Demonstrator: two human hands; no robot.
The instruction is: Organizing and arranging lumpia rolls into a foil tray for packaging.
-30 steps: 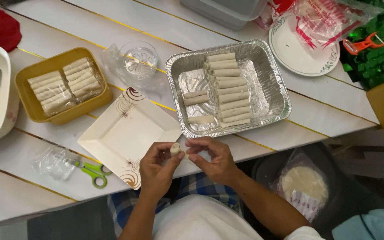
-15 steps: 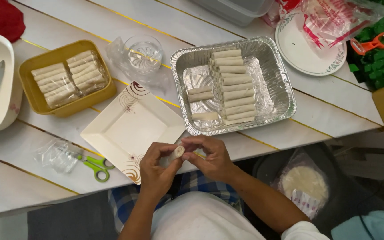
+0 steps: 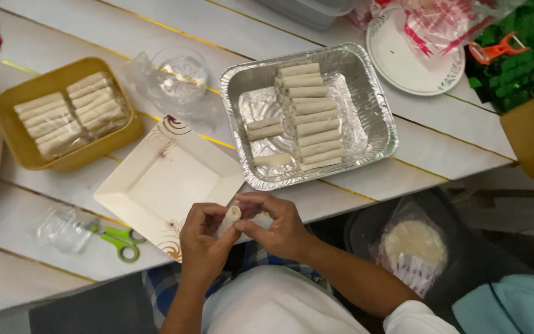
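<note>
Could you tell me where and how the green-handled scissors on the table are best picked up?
Take the green-handled scissors by their handle loops, coming straight down from above: they lie flat, loops free toward the table edge, while the blades run left under the clear plastic wrap.

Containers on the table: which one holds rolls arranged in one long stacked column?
The foil tray; the yellow dish holds two short side-by-side stacks.
</note>
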